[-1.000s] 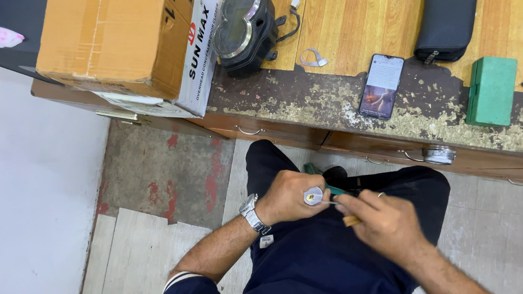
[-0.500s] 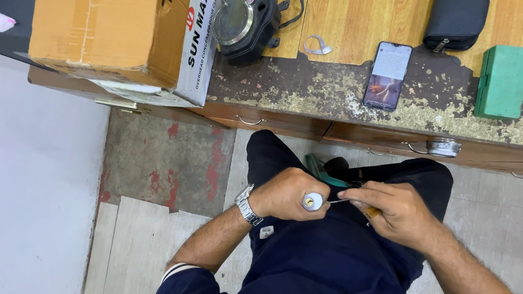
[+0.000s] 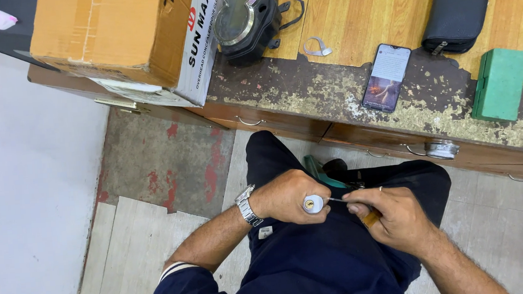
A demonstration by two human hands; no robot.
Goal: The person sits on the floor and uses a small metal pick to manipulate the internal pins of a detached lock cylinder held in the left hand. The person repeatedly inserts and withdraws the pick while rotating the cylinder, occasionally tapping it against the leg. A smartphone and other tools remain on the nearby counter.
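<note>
Head view, lower centre of frame: left hand (image 3: 286,195) is closed in a fist round a small lock cylinder (image 3: 312,203). Only the round end shows, silvery white with a brass keyhole centre; the rest is buried in the fist. That face points right and slightly toward the camera, so the long axis runs roughly left-right across the lap.

Right hand (image 3: 395,217), just right of it, has thumb and forefinger pinched on a thin metal pick (image 3: 337,200). The pick lies near horizontal, tip at the keyhole; can't tell how far in it goes. A brown handle end (image 3: 371,218) sticks out under the curled fingers.

Green tool (image 3: 320,172) lies on the lap just above the left hand, partly hidden. Wristwatch (image 3: 246,206) on the left wrist.

Upper frame: worn wooden bench (image 3: 350,18) carrying a cardboard box (image 3: 113,41) upper left, a black gauge cluster (image 3: 245,19) beside it, a phone (image 3: 386,77) screen-up at centre, a dark pouch (image 3: 457,7) and a green block (image 3: 501,84) at the right.

Versus half a second ago: both hands keep the same grip and pose, cylinder and pick unchanged. The bench items sit a bit lower in frame, so the camera tipped slightly.
</note>
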